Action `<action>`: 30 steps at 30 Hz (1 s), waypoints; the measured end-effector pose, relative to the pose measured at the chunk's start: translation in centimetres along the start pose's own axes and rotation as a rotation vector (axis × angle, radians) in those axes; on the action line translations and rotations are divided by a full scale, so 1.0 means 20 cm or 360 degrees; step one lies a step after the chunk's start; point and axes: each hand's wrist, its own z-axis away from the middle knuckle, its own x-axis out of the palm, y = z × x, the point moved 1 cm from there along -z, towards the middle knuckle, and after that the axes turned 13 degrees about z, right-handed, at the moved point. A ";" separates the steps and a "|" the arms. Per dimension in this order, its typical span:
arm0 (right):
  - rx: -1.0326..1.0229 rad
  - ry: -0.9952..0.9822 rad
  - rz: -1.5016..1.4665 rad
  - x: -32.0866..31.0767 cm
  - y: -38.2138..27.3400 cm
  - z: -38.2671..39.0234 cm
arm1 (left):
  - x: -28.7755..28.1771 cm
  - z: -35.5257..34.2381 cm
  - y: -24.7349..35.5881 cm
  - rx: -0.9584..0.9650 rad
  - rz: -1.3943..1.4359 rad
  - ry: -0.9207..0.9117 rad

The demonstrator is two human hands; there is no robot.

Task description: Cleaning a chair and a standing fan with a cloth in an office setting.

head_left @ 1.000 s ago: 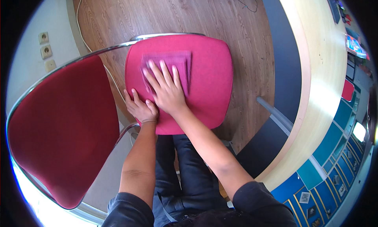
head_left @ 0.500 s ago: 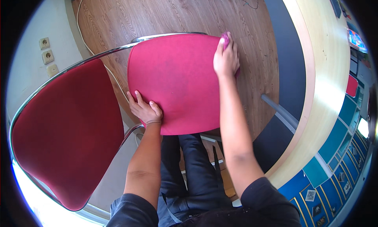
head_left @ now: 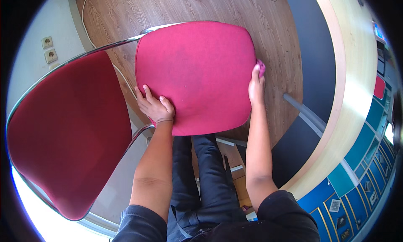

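Now: red backrest (head_left: 69, 137) is filling far L | left hand (head_left: 155, 107) is bracing seat's L edge, fingers spread, gripping nothing | red seat (head_left: 201, 78) is sitting btwn hands | right hand (head_left: 256, 84) is clutching bunched purple cloth (head_left: 261, 68) at R edge, finger curl hidden, can't tell | bracing firmly, pressing evenly: prob. best

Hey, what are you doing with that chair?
A person is holding a purple cloth in the right hand, at the right edge of the chair's red seat. The left hand rests spread on the seat's near left part. The dark red backrest is off to the left, with neither hand on it.
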 end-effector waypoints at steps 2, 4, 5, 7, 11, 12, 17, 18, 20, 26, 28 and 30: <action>0.0135 -0.0085 -0.0203 0.01 0.17 0.15 | 0.00 0.00 0.01 0.0013 -0.0004 0.0004; 0.0190 -0.0075 -0.0600 0.04 0.30 0.28 | 0.00 0.00 0.01 0.0021 -0.0005 0.0009; 0.0203 -0.0069 -0.0613 0.06 0.35 0.35 | 0.00 0.00 0.00 0.0020 -0.0009 0.0027; 0.0351 -0.0018 -0.0791 0.10 0.43 0.46 | 0.01 0.00 0.00 0.0021 -0.0005 0.0031; 0.0580 0.0040 -0.1423 0.21 0.54 0.64 | 0.02 0.00 0.00 0.0032 -0.0042 0.0054; 0.0582 0.0050 -0.1442 0.24 0.50 0.68 | 0.02 0.00 0.00 0.0053 -0.0038 0.0052; 0.0735 0.0343 -0.2067 0.42 0.38 0.84 | 0.05 0.01 -0.01 0.0019 -0.0044 0.0110; 0.0733 0.0420 -0.2125 0.46 0.37 0.86 | 0.06 0.02 0.01 0.0032 -0.0023 0.0107; 0.0701 0.0536 -0.2095 0.52 0.28 0.91 | 0.04 0.01 -0.01 -0.0020 -0.0075 0.0127; 0.0603 0.0736 -0.1927 0.73 0.14 1.10 | 0.02 0.00 -0.06 -0.0035 -0.0070 0.0147; 0.0141 0.0847 -0.1793 0.87 0.26 1.12 | 0.08 0.03 0.03 -0.0044 -0.0001 0.0140; -0.0021 0.0946 -0.1289 0.90 0.07 1.26 | 0.04 0.01 -0.04 -0.0032 -0.0048 0.0147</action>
